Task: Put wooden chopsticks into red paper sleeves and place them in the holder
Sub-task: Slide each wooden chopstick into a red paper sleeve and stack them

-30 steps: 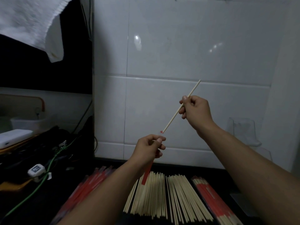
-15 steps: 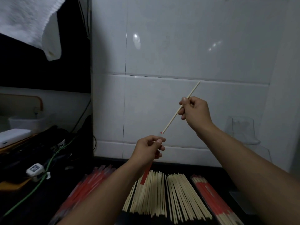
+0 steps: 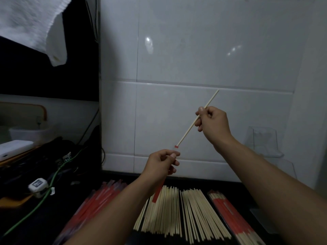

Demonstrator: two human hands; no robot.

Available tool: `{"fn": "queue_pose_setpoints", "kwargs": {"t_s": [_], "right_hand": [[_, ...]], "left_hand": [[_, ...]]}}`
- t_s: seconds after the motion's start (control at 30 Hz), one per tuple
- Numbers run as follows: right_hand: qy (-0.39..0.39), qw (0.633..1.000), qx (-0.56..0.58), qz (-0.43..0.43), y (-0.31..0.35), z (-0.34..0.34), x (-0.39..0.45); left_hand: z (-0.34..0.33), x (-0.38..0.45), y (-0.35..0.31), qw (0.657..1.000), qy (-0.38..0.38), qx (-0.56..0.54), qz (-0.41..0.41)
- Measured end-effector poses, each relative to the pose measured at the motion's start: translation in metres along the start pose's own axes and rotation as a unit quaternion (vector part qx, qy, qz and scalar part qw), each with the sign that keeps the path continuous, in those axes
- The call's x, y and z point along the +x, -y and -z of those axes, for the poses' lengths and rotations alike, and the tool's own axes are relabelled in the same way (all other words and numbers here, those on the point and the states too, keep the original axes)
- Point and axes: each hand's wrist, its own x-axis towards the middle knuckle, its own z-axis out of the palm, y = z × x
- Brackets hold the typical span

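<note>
My right hand (image 3: 213, 123) pinches a wooden chopstick (image 3: 187, 131) held slanted in the air, its lower tip pointing down-left at the mouth of a red paper sleeve (image 3: 158, 192). My left hand (image 3: 161, 165) grips that sleeve; its top end shows as a small red edge just above my fingers and its tail hangs below my wrist. On the dark counter lie a spread of bare chopsticks (image 3: 184, 213), a pile of red sleeves (image 3: 93, 204) to the left, and sleeved chopsticks (image 3: 231, 216) to the right. A clear plastic holder (image 3: 263, 142) sits against the wall at right.
A white tiled wall (image 3: 194, 59) stands close behind my hands. At left are a white towel (image 3: 30, 23) hanging overhead, a green cable (image 3: 44, 197), a white plug (image 3: 37, 184), tangled black cords and a white box (image 3: 14, 147).
Both hands hold almost still; the chopstick tip stays at the sleeve's mouth. The view has shifted very slightly.
</note>
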Motion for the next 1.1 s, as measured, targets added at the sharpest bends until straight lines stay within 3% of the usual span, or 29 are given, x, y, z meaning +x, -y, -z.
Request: {"fn": "queue_pose_setpoints", "kwargs": {"t_s": [0.27,0.5,0.63,0.7,0.8,0.83,0.97,1.1], "right_hand": [[0.035,0.999,-0.017,-0.002,-0.001,-0.001,-0.002],[0.150,0.986,-0.059,-0.032,-0.006,-0.002,-0.010],[0.266,0.955,-0.121,-0.054,-0.005,-0.003,-0.016],[0.251,0.959,-0.126,-0.041,-0.005,-0.005,-0.015],[0.118,0.984,-0.122,0.061,0.000,0.001,-0.006],[0.107,0.983,-0.124,0.084,0.002,0.004,-0.002],[0.189,0.959,-0.179,0.110,0.002,0.003,0.001],[0.213,0.934,-0.236,0.163,-0.008,-0.003,-0.011]], "left_hand": [[0.000,0.002,-0.001,1.000,0.001,0.008,0.000],[0.000,0.002,-0.001,1.000,0.010,0.016,-0.003],[-0.001,0.001,-0.006,1.000,0.023,-0.015,0.005],[0.000,0.002,-0.010,0.999,0.027,-0.044,0.014],[0.002,0.003,-0.011,0.998,0.024,-0.059,0.024],[0.002,0.003,-0.010,0.998,0.023,-0.055,0.026],[0.004,0.004,-0.007,0.998,0.023,-0.042,0.028],[0.003,0.003,-0.006,0.998,0.027,-0.047,0.026]]}}
